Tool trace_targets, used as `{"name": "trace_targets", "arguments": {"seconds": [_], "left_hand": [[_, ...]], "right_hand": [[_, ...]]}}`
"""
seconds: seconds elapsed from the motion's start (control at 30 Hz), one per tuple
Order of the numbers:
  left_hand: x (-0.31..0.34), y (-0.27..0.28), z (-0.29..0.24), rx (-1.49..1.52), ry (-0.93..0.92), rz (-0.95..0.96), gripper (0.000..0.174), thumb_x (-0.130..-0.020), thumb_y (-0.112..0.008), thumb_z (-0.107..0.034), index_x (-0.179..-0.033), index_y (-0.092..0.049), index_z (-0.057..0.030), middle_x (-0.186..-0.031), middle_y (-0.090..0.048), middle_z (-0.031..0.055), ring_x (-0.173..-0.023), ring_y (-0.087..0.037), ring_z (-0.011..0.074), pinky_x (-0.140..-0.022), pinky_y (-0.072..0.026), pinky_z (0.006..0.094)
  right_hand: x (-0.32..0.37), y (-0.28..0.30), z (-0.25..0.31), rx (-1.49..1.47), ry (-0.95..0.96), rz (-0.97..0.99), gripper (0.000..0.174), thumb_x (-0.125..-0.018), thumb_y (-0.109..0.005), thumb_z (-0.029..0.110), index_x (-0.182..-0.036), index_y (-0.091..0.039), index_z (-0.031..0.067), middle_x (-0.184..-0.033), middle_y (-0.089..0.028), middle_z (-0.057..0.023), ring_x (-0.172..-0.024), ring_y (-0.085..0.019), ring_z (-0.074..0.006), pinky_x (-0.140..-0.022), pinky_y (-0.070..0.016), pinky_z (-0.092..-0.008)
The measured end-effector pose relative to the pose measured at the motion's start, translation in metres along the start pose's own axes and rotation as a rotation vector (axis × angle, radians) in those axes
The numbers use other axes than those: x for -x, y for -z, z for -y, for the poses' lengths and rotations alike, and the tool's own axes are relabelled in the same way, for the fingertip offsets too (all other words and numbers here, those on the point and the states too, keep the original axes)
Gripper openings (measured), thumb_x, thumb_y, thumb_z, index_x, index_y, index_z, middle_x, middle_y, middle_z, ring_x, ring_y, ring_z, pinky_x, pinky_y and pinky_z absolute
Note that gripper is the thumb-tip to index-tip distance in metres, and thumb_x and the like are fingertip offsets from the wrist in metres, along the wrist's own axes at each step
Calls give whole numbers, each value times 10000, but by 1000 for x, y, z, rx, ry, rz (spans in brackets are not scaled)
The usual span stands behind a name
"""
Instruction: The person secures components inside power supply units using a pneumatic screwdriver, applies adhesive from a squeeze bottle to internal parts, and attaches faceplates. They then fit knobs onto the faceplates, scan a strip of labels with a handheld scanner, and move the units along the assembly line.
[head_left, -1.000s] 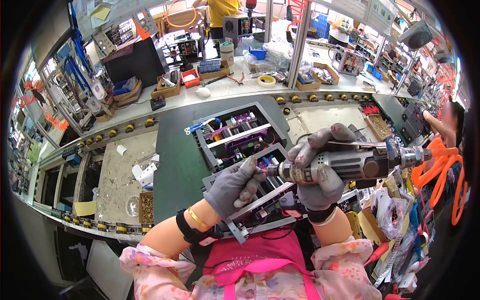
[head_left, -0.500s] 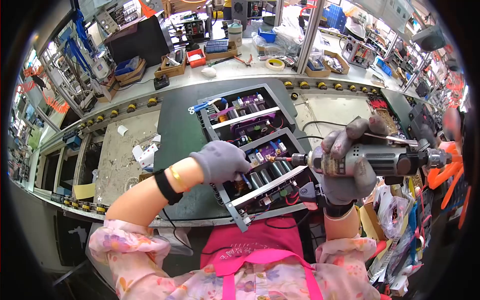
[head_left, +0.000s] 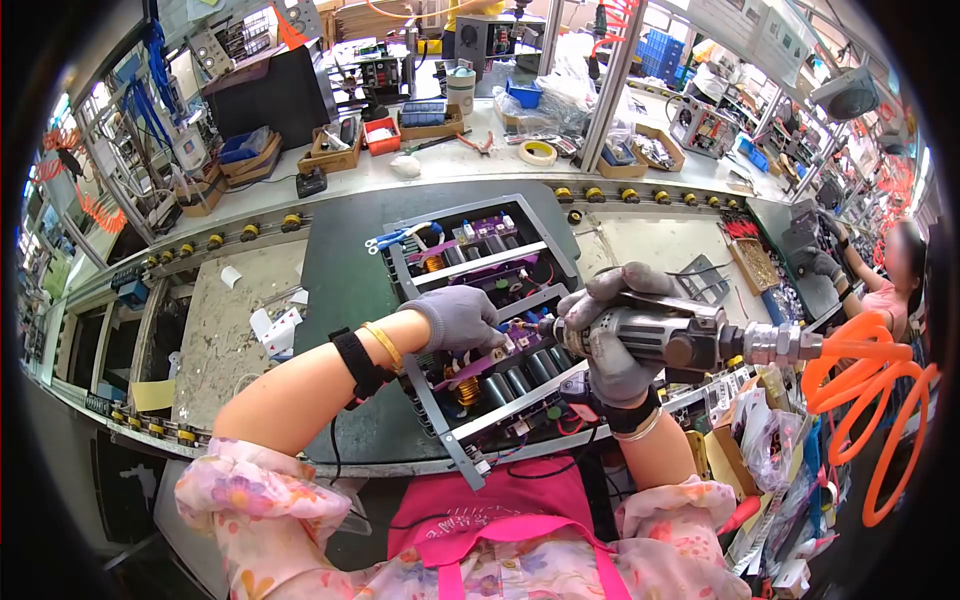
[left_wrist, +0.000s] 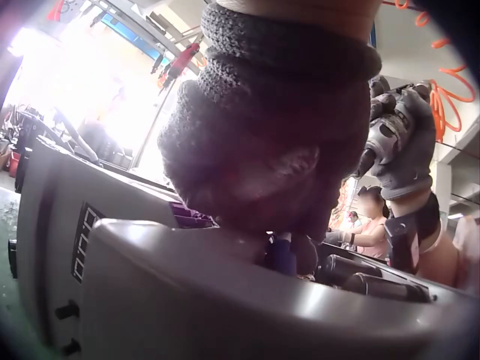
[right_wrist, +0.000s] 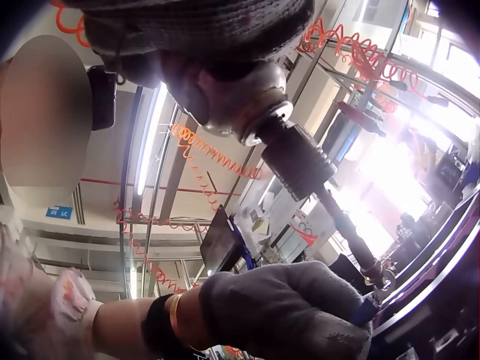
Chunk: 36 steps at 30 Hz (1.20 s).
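Note:
My right hand [head_left: 618, 350] grips a pneumatic screwdriver [head_left: 665, 335], held nearly level with its bit pointing left over the nearer open electronics chassis [head_left: 520, 398]. In the right wrist view the bit [right_wrist: 349, 232] reaches down to a small metal fastener [right_wrist: 384, 279] at its tip. Close by that tip, my gloved left hand [head_left: 460, 320] reaches into the chassis and pinches a blue-sleeved wire end [right_wrist: 365, 309]. The left wrist view shows the blue sleeve [left_wrist: 281, 255] below the fingers, beside black cylindrical capacitors [left_wrist: 345, 268].
A second open chassis [head_left: 480, 262] lies just behind, its blue-sleeved wire lugs [head_left: 385, 241] sticking out left. Both units are on a green board [head_left: 345, 300]. An orange air hose [head_left: 865, 350] coils from the driver at right. Boxes and bagged parts crowd the right side.
My left hand has left the bit tip and gone into the nearer chassis. The driver first drew away right with a fastener on its bit, then came left to my left fingers.

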<state>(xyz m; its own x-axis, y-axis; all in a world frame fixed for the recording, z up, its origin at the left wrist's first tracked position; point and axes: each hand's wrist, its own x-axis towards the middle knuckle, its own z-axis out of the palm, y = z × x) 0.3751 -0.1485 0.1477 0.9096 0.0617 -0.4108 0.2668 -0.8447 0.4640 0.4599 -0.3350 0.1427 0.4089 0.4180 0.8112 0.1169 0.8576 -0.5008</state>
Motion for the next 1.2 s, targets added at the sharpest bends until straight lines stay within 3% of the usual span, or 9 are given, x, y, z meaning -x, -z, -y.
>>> {"name": "trace_targets", "arguments": {"seconds": [0.17,0.27,0.43,0.7,0.77,0.8,0.93,1.07,1.2], "left_hand": [[3,3,-8,-61,-48,-6,332,-796,-649,-420,-896,-725,-113,-772,-670,126,-753,-645,271,-691,-481,373],[-2,0,-6,-137,-116,-20,293,-790,-657,-411,-889,-730,-145,-742,-664,111,-726,-639,281,-669,-478,376],[0,0,-12,-226,-186,-27,259,-746,-680,-374,-864,-727,-148,-720,-659,105,-688,-631,292,-641,-476,389],[-8,-4,-2,-171,-188,-39,291,-756,-688,-341,-926,-707,-106,-840,-688,96,-796,-653,271,-707,-495,372],[-7,-4,3,-94,-222,-45,328,-759,-687,-327,-981,-679,-87,-817,-676,121,-795,-650,282,-712,-495,386],[-7,-5,4,-55,-240,-46,348,-760,-686,-321,-1009,-665,-78,-805,-670,133,-795,-649,287,-715,-495,392],[-1,-11,8,-179,-310,-272,427,-770,-647,-255,-1122,-536,-41,-661,-594,164,-708,-637,317,-658,-499,426],[-2,-13,3,-566,-283,-240,253,-776,-601,-247,-920,-611,-39,-597,-593,118,-557,-616,312,-491,-480,419],[-7,-16,5,-548,-229,-225,193,-776,-590,-229,-870,-641,-69,-609,-604,128,-599,-637,309,-515,-493,419]], "right_hand": [[11,-4,-4,57,-11,26,579,-741,-580,-125,-1268,-450,76,-1091,-576,-128,-896,-632,-193,-833,-514,-381],[10,-2,0,362,28,183,563,-699,-625,-93,-1221,-461,38,-1061,-565,-136,-873,-658,-212,-755,-550,-324],[4,-11,-5,307,-262,32,559,-727,-610,-98,-1247,-439,15,-1023,-587,-85,-825,-612,-117,-725,-514,-246],[-27,-11,-12,312,-435,-229,484,-731,-647,-93,-1193,-543,6,-930,-615,-51,-785,-594,-86,-678,-503,-230],[-34,-11,-13,363,-497,-241,476,-729,-650,-78,-1188,-552,2,-922,-615,-45,-785,-589,-84,-670,-497,-229],[-38,-9,-16,420,-504,-198,476,-736,-593,-65,-1199,-501,-4,-892,-619,-84,-760,-661,-187,-692,-552,-303],[-46,-5,-24,384,-555,-181,454,-737,-594,-59,-1180,-503,-22,-887,-617,-86,-734,-657,-182,-668,-548,-298],[-43,-3,-28,366,-545,-168,426,-731,-603,-57,-1145,-511,-18,-873,-616,-83,-724,-652,-177,-654,-547,-297],[-37,-7,-32,406,-550,-140,406,-723,-614,-58,-1114,-515,-11,-868,-617,-81,-731,-649,-172,-649,-548,-300]]}}
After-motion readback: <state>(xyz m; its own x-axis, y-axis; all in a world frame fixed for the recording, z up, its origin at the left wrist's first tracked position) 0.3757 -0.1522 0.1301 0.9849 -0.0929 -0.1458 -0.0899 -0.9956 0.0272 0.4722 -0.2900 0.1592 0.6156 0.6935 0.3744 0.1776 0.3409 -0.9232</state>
